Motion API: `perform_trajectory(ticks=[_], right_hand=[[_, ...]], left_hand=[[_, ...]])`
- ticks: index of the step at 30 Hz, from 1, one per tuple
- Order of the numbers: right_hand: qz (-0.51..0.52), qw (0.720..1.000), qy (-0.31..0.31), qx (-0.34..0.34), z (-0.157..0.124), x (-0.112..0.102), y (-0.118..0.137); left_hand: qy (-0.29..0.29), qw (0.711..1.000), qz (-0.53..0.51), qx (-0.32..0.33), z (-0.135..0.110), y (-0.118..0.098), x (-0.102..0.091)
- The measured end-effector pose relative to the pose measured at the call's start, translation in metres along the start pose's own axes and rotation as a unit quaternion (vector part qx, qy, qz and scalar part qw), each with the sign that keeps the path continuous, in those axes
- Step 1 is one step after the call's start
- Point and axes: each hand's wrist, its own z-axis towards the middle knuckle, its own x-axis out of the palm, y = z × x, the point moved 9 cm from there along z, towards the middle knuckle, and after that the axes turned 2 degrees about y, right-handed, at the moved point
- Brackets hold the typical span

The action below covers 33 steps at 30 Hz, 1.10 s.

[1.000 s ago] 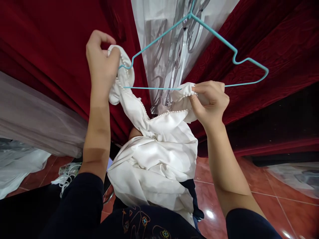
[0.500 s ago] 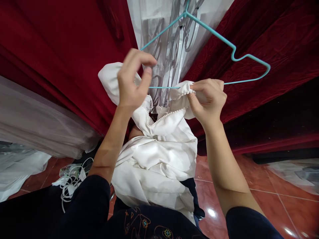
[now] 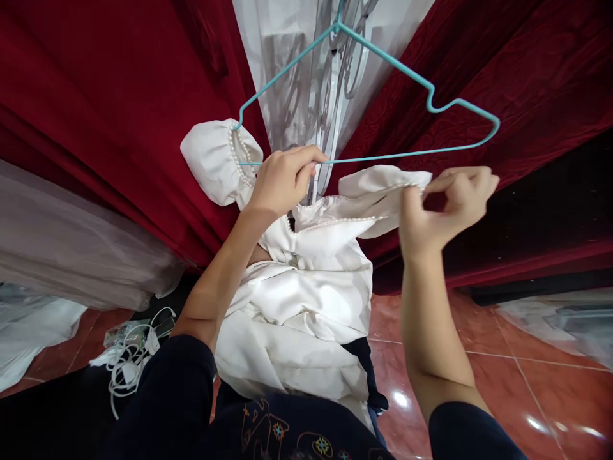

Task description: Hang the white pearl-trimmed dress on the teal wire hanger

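Observation:
A white dress (image 3: 297, 287) with pearl trim lies gathered over my lap. Its left puff sleeve (image 3: 211, 160) hangs around the left end of a light blue clothes hanger (image 3: 397, 156). My left hand (image 3: 287, 179) is closed on the hanger's bottom bar, left of its middle. Off to the right, my right hand (image 3: 447, 204) pinches the pearl-edged end of the other sleeve (image 3: 383, 182) and holds it stretched sideways, below the bar. The hanger's right end is bare.
Dark red curtains (image 3: 119, 76) hang on both sides, with a white metal frame (image 3: 328, 115) between them. A tangle of white cable (image 3: 129, 364) lies at lower left. White tulle (image 3: 565, 326) spreads over the red tiled floor (image 3: 421, 383) at right.
My left hand has moved right and down from beside the left sleeve and closed on the hanger's bar. My right hand has drawn the other sleeve to the right. The hanger has shifted slightly left.

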Motion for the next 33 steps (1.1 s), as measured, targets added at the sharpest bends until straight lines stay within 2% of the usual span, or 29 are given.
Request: perform_trajectory(ticks=[3, 6, 8, 9, 12, 16, 18, 20, 22, 24, 25, 28, 29, 31, 33], right_hand=[[-0.023, 0.993, 0.059, 0.103, 0.018, -0.012, -0.042], [-0.011, 0.993, 0.042, 0.106, 0.052, -0.024, -0.051], [0.007, 0.996, 0.025, 0.084, 0.077, -0.025, -0.042], [0.011, 0.996, 0.036, 0.076, 0.088, -0.021, -0.034], [-0.014, 0.992, 0.098, 0.074, 0.111, 0.002, -0.01], [-0.048, 0.98, 0.179, 0.067, 0.125, 0.035, 0.025], [0.002, 0.956, 0.272, 0.108, 0.119, 0.058, 0.033], [0.079, 0.937, 0.313, 0.135, 0.11, 0.069, 0.044], [0.133, 0.954, 0.257, 0.077, 0.106, 0.059, 0.064], [0.135, 0.969, 0.209, -0.002, 0.091, 0.049, 0.084], [0.133, 0.964, 0.228, -0.023, 0.076, 0.052, 0.09], [0.132, 0.917, 0.371, -0.058, 0.015, 0.084, 0.093], [0.112, 0.911, 0.386, -0.089, -0.002, 0.092, 0.092], [0.074, 0.927, 0.343, -0.131, -0.022, 0.098, 0.085], [0.069, 0.944, 0.291, -0.14, -0.029, 0.1, 0.075]], left_hand=[[0.014, 0.999, -0.032, -0.006, 0.001, 0.003, -0.005], [0.023, 0.999, -0.047, -0.009, -0.001, 0.004, -0.009], [0.025, 0.998, -0.048, -0.009, -0.002, 0.004, -0.011], [0.026, 0.999, -0.046, -0.01, -0.002, 0.004, -0.011], [0.028, 0.999, -0.028, -0.023, -0.001, 0.003, -0.011], [0.038, 0.999, -0.018, -0.029, 0.0, 0.0, -0.007], [0.037, 0.999, -0.018, -0.027, -0.001, -0.001, -0.006], [0.026, 0.999, -0.012, -0.031, -0.003, -0.001, -0.009], [0.019, 0.999, -0.009, -0.036, -0.004, 0.0, -0.01], [0.022, 0.999, -0.014, -0.039, -0.005, 0.001, -0.01], [0.025, 0.999, -0.016, -0.04, -0.005, 0.002, -0.008], [0.024, 0.999, -0.003, -0.021, -0.005, 0.003, -0.006], [0.017, 1.0, 0.003, 0.005, -0.006, 0.0, -0.006], [-0.025, 0.997, 0.012, 0.073, -0.013, -0.01, -0.014], [-0.13, 0.984, 0.041, 0.114, -0.027, -0.019, -0.034]])
